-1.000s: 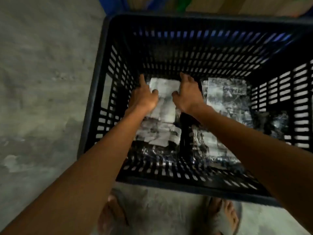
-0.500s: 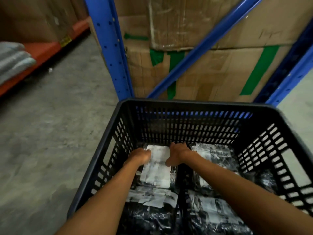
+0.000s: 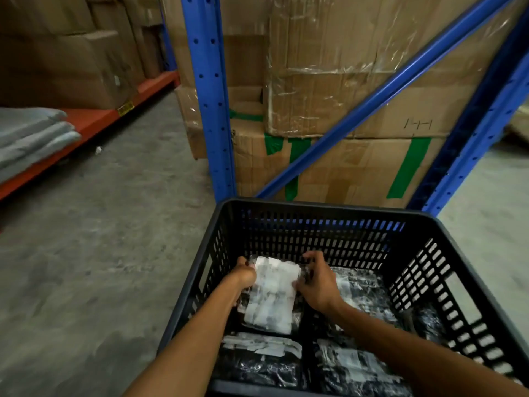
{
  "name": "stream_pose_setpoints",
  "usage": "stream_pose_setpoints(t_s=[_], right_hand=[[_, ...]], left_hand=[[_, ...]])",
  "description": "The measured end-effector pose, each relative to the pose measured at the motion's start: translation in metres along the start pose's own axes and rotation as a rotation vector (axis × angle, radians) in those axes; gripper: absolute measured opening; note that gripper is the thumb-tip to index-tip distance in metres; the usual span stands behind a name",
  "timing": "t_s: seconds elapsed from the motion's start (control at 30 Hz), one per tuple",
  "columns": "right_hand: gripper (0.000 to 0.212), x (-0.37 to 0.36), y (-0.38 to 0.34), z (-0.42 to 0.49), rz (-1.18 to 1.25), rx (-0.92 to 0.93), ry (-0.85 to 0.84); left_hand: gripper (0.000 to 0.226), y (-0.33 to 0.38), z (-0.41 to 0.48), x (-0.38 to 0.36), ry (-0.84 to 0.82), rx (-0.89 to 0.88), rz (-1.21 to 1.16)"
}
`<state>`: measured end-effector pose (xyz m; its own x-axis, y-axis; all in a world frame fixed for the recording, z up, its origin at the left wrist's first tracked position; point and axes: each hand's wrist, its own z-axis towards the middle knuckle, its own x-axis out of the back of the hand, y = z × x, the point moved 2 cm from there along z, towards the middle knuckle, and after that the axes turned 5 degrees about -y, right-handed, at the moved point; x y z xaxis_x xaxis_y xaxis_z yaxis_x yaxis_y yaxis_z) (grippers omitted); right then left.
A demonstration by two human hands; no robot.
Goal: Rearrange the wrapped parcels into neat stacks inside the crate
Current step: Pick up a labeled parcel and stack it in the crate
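A black slatted plastic crate stands on the concrete floor in front of me. Inside lie several dark parcels in clear wrap with white labels. The far-left parcel shows a large white label, and both hands grip it. My left hand holds its left edge and far corner. My right hand holds its right edge, fingers curled over the top. Other parcels lie at the near left, the near right and the far right. A smaller dark bundle leans by the right wall.
Blue rack uprights and a diagonal brace stand just behind the crate, with taped cardboard boxes stacked inside. An orange shelf beam with grey folded bags runs along the left. Grey concrete floor spreads to the left.
The camera has tilted up, so the rack and boxes have come into view. Both hands stay on the far-left parcel, and the right fingers now spread over its far right corner.
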<state>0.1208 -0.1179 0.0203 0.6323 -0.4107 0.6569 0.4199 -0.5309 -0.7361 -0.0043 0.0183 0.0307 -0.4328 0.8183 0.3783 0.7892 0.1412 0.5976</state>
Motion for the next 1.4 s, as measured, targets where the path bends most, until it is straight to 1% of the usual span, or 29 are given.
stream_pose_setpoints(t_s=[0.07,0.17,0.2,0.23,0.3,0.33,0.37,0.4,0.47,0.5,0.57,0.6,0.67,0.73,0.77,0.83,0.9,0.97,1.0,1.03,1.07,1.1,1.13,1.17,1.23,1.27,1.37,1.4], right_hand=[[0.059,0.013,-0.004,0.001,0.073,-0.035,0.018],[0.055,0.037,-0.014,0.011,0.169,-0.022,0.009],[0.049,0.047,-0.018,0.018,0.172,-0.026,0.001],[0.039,0.057,-0.023,0.027,0.179,-0.039,-0.005],[0.009,0.076,-0.032,0.044,0.135,-0.109,-0.06],[0.015,0.083,-0.035,0.049,0.126,-0.146,-0.115],[0.028,0.087,-0.037,0.052,0.148,-0.195,-0.182],[0.033,0.092,-0.04,0.052,0.197,-0.248,-0.24],[0.026,0.101,-0.045,0.04,0.287,-0.349,-0.353],[0.026,0.103,-0.043,0.037,0.352,-0.38,-0.408],[0.034,0.104,-0.036,0.034,0.484,-0.404,-0.462],[0.042,0.104,-0.03,0.034,0.547,-0.434,-0.468],[0.069,0.104,-0.023,0.032,0.653,-0.494,-0.499],[0.099,0.104,-0.021,0.026,0.617,-0.5,-0.599],[0.106,0.105,-0.023,0.021,0.547,-0.475,-0.658],[0.104,0.104,-0.028,0.01,0.334,-0.381,-0.722],[0.093,0.096,-0.037,0.001,0.073,-0.221,-0.747],[0.065,0.084,-0.047,-0.01,-0.108,-0.041,-0.753],[0.053,0.075,-0.046,-0.01,-0.117,0.011,-0.736],[0.045,0.066,-0.044,-0.012,-0.089,0.018,-0.725],[0.044,0.055,-0.038,-0.012,-0.055,-0.002,-0.716],[0.052,0.045,-0.033,-0.013,-0.021,-0.034,-0.692],[0.058,0.035,-0.027,-0.011,0.02,-0.078,-0.648],[0.058,0.025,-0.021,-0.01,0.085,-0.132,-0.601],[0.049,0.009,-0.012,-0.009,0.244,-0.244,-0.526],[0.043,0.003,-0.009,-0.008,0.266,-0.273,-0.498],[0.034,-0.008,-0.003,-0.003,0.157,-0.327,-0.446],[0.032,-0.011,-0.001,0.0,0.131,-0.35,-0.439]], left_hand=[[0.063,0.009,-0.01,0.004,-0.002,-0.017,0.018],[0.064,0.022,-0.023,0.006,0.006,-0.061,0.03],[0.065,0.026,-0.029,0.008,0.011,-0.087,0.018],[0.066,0.03,-0.034,0.009,0.004,-0.101,-0.008],[0.066,0.037,-0.041,0.014,-0.025,-0.098,-0.079],[0.063,0.04,-0.045,0.017,-0.024,-0.096,-0.11],[0.059,0.041,-0.049,0.021,-0.016,-0.092,-0.151],[0.055,0.042,-0.053,0.024,-0.005,-0.094,-0.205],[0.045,0.044,-0.058,0.028,-0.008,-0.144,-0.344],[0.041,0.044,-0.058,0.029,-0.018,-0.174,-0.407],[0.041,0.04,-0.058,0.031,-0.035,-0.22,-0.498],[0.041,0.037,-0.057,0.032,-0.04,-0.232,-0.528],[0.032,0.03,-0.057,0.032,-0.047,-0.248,-0.587],[0.02,0.024,-0.057,0.031,-0.019,-0.26,-0.605],[0.019,0.021,-0.058,0.031,0.001,-0.255,-0.597],[0.02,0.019,-0.058,0.031,0.023,-0.243,-0.53],[0.022,0.02,-0.06,0.032,0.089,-0.237,-0.384],[0.032,0.02,-0.059,0.031,0.192,-0.223,-0.199],[0.043,0.019,-0.056,0.029,0.23,-0.216,-0.11],[0.056,0.018,-0.052,0.028,0.26,-0.199,-0.044],[0.064,0.017,-0.049,0.025,0.277,-0.179,-0.011],[0.066,0.018,-0.049,0.022,0.283,-0.163,0.019],[0.066,0.02,-0.049,0.021,0.294,-0.154,0.041],[0.064,0.021,-0.047,0.02,0.304,-0.15,0.063],[0.058,0.024,-0.041,0.02,0.314,-0.148,0.127],[0.054,0.024,-0.038,0.02,0.308,-0.139,0.171],[0.034,0.017,-0.021,0.016,0.224,-0.094,0.31],[0.031,0.014,-0.015,0.013,0.203,-0.086,0.364]])
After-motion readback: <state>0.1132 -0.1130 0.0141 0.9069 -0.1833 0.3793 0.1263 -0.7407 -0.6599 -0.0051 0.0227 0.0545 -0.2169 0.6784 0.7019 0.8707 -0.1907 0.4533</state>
